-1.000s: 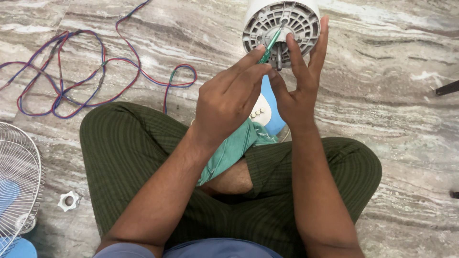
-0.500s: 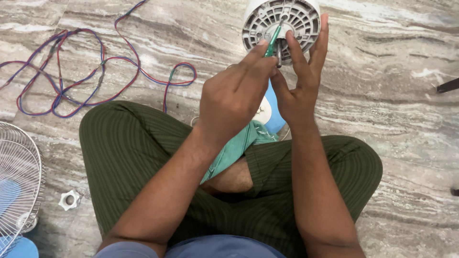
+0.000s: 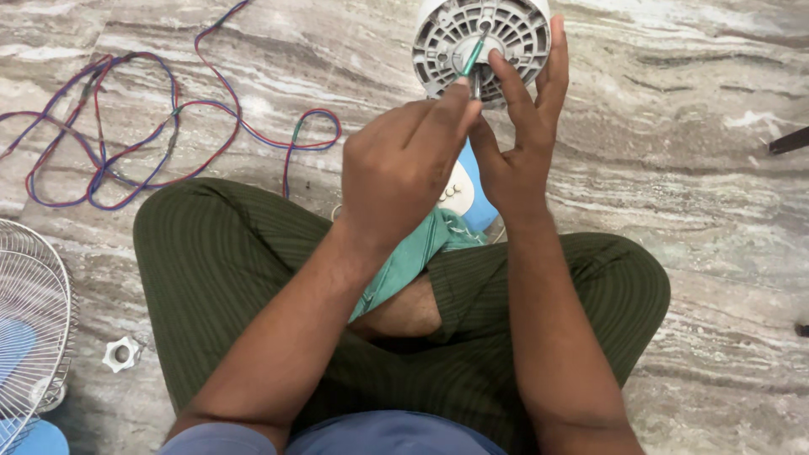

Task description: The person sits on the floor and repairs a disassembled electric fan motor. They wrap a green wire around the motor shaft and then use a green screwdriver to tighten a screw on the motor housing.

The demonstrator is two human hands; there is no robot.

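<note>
Left hand (image 3: 404, 164) pinches green screwdriver (image 3: 468, 61), tip in motor housing (image 3: 482, 42) | right hand (image 3: 516, 143) spread, steadying housing above lap | grille (image 3: 29, 324), nut (image 3: 122, 354) already off, lying left; wires (image 3: 126, 126) loose on floor | housing seemingly unopened.

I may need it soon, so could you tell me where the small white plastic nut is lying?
In the head view the white plastic nut lies on the floor at lower left, between the wire fan guard and the person's left knee.

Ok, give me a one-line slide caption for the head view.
Left hand works a green-handled tool into a grey fan motor housing; right hand steadies it.
</note>
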